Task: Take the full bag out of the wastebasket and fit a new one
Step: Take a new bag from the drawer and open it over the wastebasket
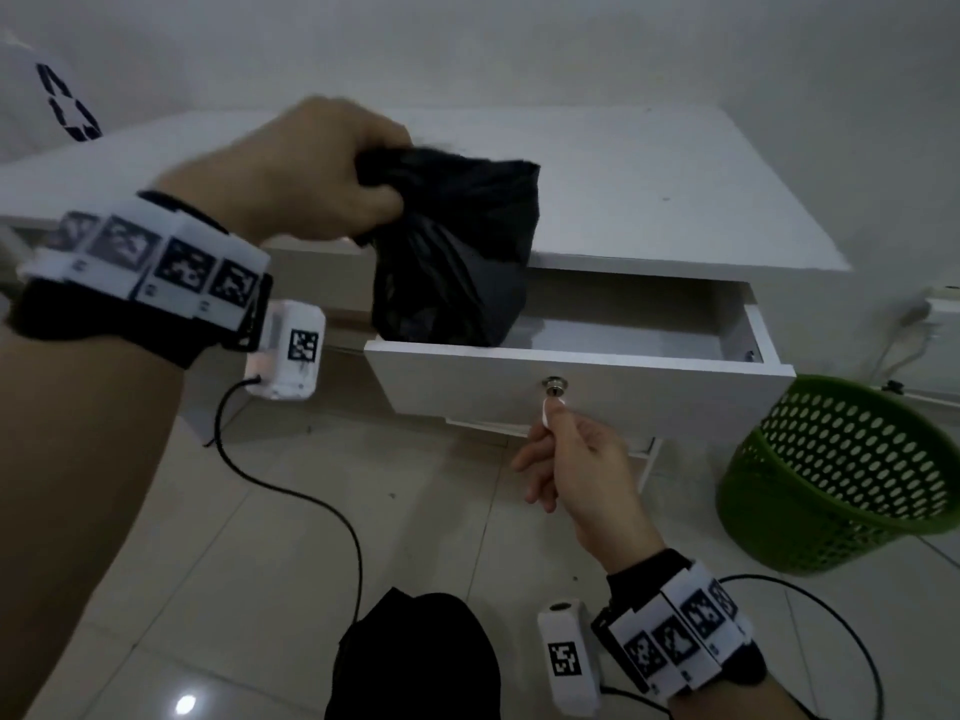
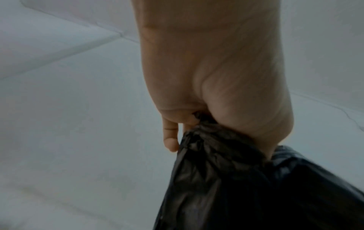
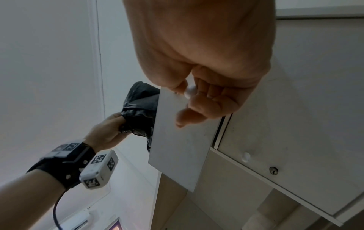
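Left hand (image 1: 311, 168) grips black bag (image 1: 457, 257) over open drawer (image 1: 576, 376) — right hand (image 1: 576, 470) pinches its key (image 1: 551, 410).

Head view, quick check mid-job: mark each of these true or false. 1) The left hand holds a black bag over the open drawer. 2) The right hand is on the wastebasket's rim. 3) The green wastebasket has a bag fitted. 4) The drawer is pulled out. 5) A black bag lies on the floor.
1) True: the left hand grips the black plastic bag over the drawer.
2) False: the right hand pinches the white key tab at the drawer's lock.
3) False: the green wastebasket shows bare mesh.
4) True.
5) True: a dark bag lies on the tiles.
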{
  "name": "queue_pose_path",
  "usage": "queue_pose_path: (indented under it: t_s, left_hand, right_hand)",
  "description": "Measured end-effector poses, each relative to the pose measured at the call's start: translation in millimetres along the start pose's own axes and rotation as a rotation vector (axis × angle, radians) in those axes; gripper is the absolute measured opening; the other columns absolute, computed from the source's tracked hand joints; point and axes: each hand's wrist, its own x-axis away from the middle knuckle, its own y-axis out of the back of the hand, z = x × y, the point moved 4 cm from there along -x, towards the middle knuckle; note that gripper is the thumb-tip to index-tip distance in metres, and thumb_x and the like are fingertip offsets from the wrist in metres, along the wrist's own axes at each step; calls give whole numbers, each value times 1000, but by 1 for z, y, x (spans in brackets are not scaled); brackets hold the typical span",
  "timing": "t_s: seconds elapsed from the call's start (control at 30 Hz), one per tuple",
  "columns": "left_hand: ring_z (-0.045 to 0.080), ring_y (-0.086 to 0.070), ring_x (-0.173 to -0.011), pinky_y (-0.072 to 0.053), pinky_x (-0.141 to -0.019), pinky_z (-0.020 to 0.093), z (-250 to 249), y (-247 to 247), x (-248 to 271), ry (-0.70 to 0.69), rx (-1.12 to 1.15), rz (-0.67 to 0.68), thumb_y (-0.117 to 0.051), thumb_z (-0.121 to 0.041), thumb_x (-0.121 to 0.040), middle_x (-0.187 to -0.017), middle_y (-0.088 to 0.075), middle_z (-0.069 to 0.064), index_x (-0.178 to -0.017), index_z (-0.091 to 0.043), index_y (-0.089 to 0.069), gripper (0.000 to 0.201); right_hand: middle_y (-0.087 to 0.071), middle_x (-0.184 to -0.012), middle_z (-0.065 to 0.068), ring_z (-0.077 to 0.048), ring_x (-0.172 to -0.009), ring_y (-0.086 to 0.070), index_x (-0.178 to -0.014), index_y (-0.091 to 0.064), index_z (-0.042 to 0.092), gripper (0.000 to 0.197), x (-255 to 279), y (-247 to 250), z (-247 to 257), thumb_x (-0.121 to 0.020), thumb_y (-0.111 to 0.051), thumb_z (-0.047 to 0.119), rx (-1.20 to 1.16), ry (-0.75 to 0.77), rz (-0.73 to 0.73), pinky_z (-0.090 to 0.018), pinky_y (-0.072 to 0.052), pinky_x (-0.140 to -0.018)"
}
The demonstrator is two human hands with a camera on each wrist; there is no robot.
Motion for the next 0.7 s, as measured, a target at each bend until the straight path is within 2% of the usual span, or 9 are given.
queue_pose_path:
  t_s: [0.1, 0.2, 0.27, 0.33, 0.43, 0.53, 0.6, 0.63, 0.7]
  left_hand:
    - [31, -63, -73, -55, -72, 45, 5, 33, -2, -21, -65, -249, -51, -13, -89, -81, -64, 18, -97, -1, -63, 18]
    - [37, -64, -84, -53, -82, 46, 7, 37, -12, -13, -131, -331, -45, -19, -87, -94, -68, 22, -121, -10, -62, 39]
    - [36, -56, -75, -54, -79, 49, 8, 15, -26, -9, -242, -201, -41, -22, -83, -82, -65, 18, -133, -26, -58, 53]
    - [36, -57, -76, -53, -76, 45, 13, -25, -40, 13, -275, 27, -43, -21, -78, -80, -66, 15, -128, -27, -63, 55]
    - [37, -59, -106, -45, -84, 36, 15, -71, -43, 171, -158, 317, -46, -20, -92, -123, -65, 16, -128, -19, -61, 39]
    - [34, -51, -124, -41, -95, 37, 23, -84, -46, 256, -78, 389, -40, -24, -101, -145, -51, 14, -144, -22, -47, 43]
    - [33, -48, -125, -39, -100, 39, 28, -83, -48, 288, -15, 390, -37, -27, -103, -146, -48, 11, -147, -22, -44, 44]
    - [32, -50, -120, -39, -97, 39, 28, -82, -47, 293, 20, 382, -37, -28, -103, -138, -50, 8, -141, -21, -48, 40]
    - [29, -51, -98, -37, -84, 37, 28, -84, -45, 287, 64, 389, -38, -28, -102, -115, -52, 6, -108, -23, -56, 20]
  right_hand:
    - [-69, -63, -14, -25, -41, -50, -80, -60, 4, 43, 0, 0, -1, -104, -46, 38, -6, 4, 0, -24, -33, -38]
    - [-69, -61, -13, -25, -39, -49, -80, -60, 5, 42, -2, -1, -2, -104, -46, 37, -11, -6, -3, -23, -32, -38]
    - [-69, -61, -14, -25, -39, -49, -80, -60, 5, 42, -5, -3, 0, -104, -46, 36, -16, -17, -1, -24, -32, -38]
    - [-68, -60, -13, -24, -39, -49, -80, -59, 6, 41, -6, -3, 6, -104, -45, 36, -17, -26, -4, -24, -32, -38]
    - [-69, -60, -9, -20, -40, -51, -81, -59, 8, 43, -13, -3, 21, -103, -44, 41, -5, -21, -13, -24, -33, -39]
    - [-70, -61, -8, -20, -41, -52, -86, -60, 6, 45, -34, -6, 34, -103, -42, 44, 9, -13, -28, -24, -35, -39]
    - [-69, -61, -9, -20, -40, -51, -88, -59, 5, 44, -55, -8, 41, -104, -42, 42, -12, -22, -49, -25, -34, -38]
    - [-69, -63, -10, -20, -40, -51, -88, -58, 5, 43, -68, -9, 44, -105, -41, 41, -17, -27, -60, -25, -34, -38]
    - [-68, -66, -11, -18, -38, -50, -86, -57, 8, 40, -93, -11, 51, -105, -40, 39, -13, -37, -79, -25, -33, -38]
